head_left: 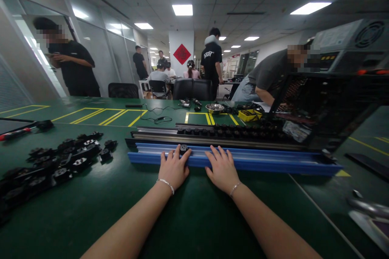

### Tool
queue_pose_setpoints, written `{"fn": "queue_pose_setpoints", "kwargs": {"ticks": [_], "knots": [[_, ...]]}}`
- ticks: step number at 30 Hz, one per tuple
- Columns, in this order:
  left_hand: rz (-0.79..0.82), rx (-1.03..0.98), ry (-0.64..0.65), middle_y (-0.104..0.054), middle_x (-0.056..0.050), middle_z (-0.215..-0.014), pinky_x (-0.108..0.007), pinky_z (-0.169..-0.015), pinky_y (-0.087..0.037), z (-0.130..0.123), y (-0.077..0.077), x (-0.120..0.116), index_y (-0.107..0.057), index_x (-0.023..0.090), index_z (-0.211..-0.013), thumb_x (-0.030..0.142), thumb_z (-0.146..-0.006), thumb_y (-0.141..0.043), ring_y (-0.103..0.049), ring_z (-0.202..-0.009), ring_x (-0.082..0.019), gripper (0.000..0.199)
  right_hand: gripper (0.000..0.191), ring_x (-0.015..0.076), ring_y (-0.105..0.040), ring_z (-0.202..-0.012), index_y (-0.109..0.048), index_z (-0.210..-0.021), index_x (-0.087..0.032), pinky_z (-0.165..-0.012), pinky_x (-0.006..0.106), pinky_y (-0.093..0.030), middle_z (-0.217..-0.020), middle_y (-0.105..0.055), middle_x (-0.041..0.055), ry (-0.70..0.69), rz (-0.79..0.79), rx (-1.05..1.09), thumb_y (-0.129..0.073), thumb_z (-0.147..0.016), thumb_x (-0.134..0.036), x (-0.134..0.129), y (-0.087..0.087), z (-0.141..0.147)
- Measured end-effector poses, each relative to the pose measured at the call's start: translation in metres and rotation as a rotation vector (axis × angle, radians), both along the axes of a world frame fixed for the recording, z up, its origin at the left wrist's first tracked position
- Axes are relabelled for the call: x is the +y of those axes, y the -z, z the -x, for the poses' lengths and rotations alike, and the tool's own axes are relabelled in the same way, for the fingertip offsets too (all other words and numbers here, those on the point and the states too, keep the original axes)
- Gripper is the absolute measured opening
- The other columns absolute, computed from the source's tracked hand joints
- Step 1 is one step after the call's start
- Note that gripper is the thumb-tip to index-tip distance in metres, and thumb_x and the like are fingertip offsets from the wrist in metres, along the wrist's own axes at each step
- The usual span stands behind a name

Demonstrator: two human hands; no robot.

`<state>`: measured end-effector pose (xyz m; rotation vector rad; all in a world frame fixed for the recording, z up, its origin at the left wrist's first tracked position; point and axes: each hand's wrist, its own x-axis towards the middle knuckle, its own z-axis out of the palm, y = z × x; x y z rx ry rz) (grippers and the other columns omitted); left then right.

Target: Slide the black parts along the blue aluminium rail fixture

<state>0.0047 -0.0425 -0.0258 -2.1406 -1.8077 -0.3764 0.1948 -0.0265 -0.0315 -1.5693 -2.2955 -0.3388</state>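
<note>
A long blue rail lies crosswise on the green table. My left hand rests over its left half, fingers spread. Between two of those fingers, in the rail's groove, sits a small black socket module; the fingers appear to touch its sides, without a visible firm grip. Farther right along the rail, my right hand lies with its fingers apart on the near edge, holding nothing. Beyond the blue rail is a dark rail, and a row of black modules lies behind it.
Many loose black modules cover the table's left side. An open computer case stands at the right, with a person bending behind it. A metal bowl, a yellow tray and cables lie farther back.
</note>
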Motion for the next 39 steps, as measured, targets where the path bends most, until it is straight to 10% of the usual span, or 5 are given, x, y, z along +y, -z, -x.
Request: {"fn": "queue_pose_setpoints", "kwargs": {"ticks": [39], "knots": [[0.019, -0.078, -0.125, -0.041, -0.009, -0.138, -0.055, -0.103, -0.016, 0.019, -0.006, -0.004, -0.043, 0.033, -0.128, 0.046, -0.083, -0.037, -0.034, -0.126, -0.028, 0.047, 0.047, 0.0255, -0.025, -0.129, -0.046, -0.126, -0.024, -0.106, 0.047, -0.011, -0.141, -0.036, 0.0053, -0.028, 0.003, 0.015, -0.046, -0.079, -0.03, -0.002, -0.001, -0.006]]}}
